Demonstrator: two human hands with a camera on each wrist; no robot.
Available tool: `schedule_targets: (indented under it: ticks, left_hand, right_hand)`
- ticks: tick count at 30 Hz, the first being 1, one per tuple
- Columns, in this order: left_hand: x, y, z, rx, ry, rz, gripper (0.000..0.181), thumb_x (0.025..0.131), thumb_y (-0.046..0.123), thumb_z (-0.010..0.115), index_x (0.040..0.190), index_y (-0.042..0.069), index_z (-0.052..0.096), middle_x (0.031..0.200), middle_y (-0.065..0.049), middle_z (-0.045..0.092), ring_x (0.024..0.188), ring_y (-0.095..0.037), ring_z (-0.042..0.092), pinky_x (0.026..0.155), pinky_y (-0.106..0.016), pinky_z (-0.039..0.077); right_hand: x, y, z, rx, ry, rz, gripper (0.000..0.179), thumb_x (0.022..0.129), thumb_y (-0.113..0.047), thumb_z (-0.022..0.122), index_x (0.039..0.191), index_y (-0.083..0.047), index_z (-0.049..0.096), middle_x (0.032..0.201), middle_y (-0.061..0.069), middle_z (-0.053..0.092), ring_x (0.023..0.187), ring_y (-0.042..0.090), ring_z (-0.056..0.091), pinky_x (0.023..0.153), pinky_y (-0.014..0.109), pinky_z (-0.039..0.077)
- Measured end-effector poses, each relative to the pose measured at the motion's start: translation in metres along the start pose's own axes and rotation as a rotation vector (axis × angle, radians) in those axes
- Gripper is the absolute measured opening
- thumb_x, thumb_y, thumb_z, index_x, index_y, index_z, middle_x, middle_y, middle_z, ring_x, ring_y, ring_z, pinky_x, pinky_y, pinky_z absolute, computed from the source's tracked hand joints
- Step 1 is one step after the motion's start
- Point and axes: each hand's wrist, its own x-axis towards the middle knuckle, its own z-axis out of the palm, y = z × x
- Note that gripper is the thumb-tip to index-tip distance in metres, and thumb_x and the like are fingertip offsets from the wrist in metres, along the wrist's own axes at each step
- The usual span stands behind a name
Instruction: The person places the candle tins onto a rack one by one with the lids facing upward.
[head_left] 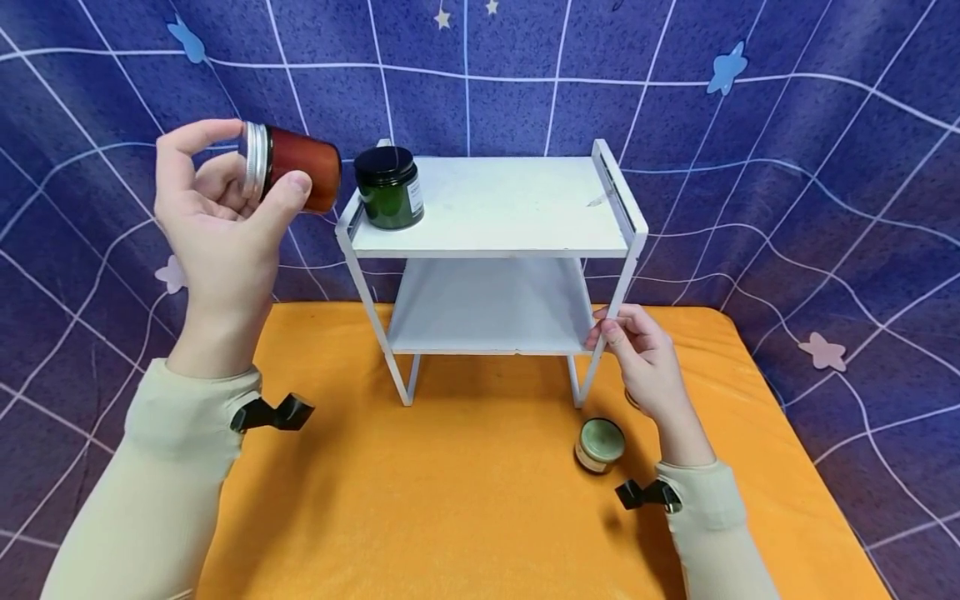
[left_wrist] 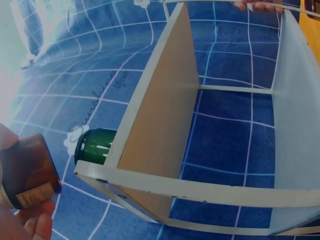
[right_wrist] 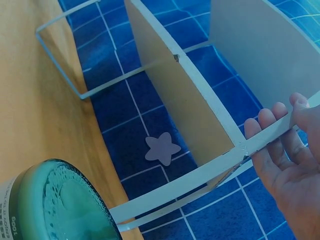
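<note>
My left hand [head_left: 225,200] grips an amber jar [head_left: 306,169] with a silver screw lid, tipped on its side in the air left of the shelf. In the left wrist view the amber jar [left_wrist: 35,167] shows a small label. A white two-tier shelf [head_left: 487,252] stands in the middle. On its top tier, at the left end, sits a green jar [head_left: 392,200] with a black lid. My right hand [head_left: 641,354] pinches the shelf's right front post near the lower tier; the right wrist view shows the fingers [right_wrist: 280,112] curled round that post.
A small pale-green jar [head_left: 600,444] stands on the orange cloth [head_left: 450,500] near my right forearm. Behind my right wrist another round thing [head_left: 632,399] is mostly hidden. A blue curtain [head_left: 510,100] with white lines and stars hangs behind the shelf.
</note>
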Motion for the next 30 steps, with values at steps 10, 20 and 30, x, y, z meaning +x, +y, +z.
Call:
schedule_targets:
  ticks: [10, 20, 30]
  left_hand:
    - [0.005, 0.003, 0.011, 0.076, -0.009, 0.004, 0.057, 0.075, 0.003, 0.091, 0.127, 0.008, 0.069, 0.078, -0.006, 0.052, 0.071, -0.016, 0.037, 0.070, -0.026, 0.031]
    - [0.015, 0.004, 0.021, 0.240, -0.103, 0.044, 0.054, 0.081, 0.016, 0.090, 0.131, 0.017, 0.070, 0.094, -0.007, 0.069, 0.076, -0.018, 0.048, 0.075, -0.026, 0.040]
    - [0.026, 0.009, 0.042, 0.272, -0.205, 0.040, 0.052, 0.082, 0.016, 0.090, 0.130, 0.015, 0.070, 0.088, 0.003, 0.059, 0.086, -0.019, 0.058, 0.085, -0.026, 0.049]
  right_hand:
    - [0.001, 0.001, 0.003, 0.009, -0.002, -0.008, 0.018, 0.111, 0.007, 0.052, 0.120, 0.022, 0.058, 0.094, 0.010, 0.073, 0.084, 0.017, 0.075, 0.087, 0.029, 0.064]
    - [0.001, 0.002, 0.003, 0.015, -0.003, -0.012, 0.018, 0.112, 0.005, 0.052, 0.120, 0.020, 0.058, 0.093, 0.015, 0.072, 0.085, 0.020, 0.075, 0.088, 0.030, 0.064]
    - [0.001, 0.002, 0.003, 0.011, 0.003, -0.015, 0.018, 0.112, 0.005, 0.052, 0.120, 0.020, 0.058, 0.092, 0.011, 0.074, 0.084, 0.018, 0.074, 0.088, 0.029, 0.063]
